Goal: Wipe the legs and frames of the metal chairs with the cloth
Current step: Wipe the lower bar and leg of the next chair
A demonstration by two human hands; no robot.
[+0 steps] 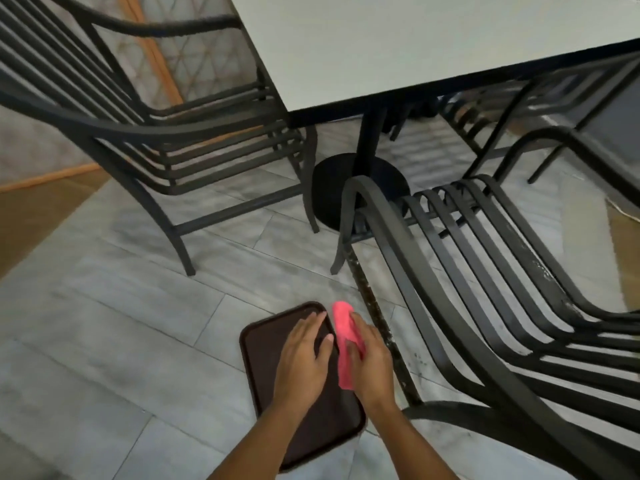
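Observation:
A pink cloth (343,337) hangs folded in my right hand (370,365), just left of a speckled lower bar (374,306) of the near metal chair (485,278) at the right. My left hand (304,358) hovers flat, fingers spread, over a dark brown tray (263,368) lying on the floor. A second dark metal chair (166,140) with slatted seat and back stands at the upper left, apart from both hands.
A white-topped table (415,46) on a black post with a round base (332,188) stands between the chairs. More chair frames (540,109) show under the table at the right. Grey floor tiles (121,323) spread to the left, with a brown floor strip at the far left.

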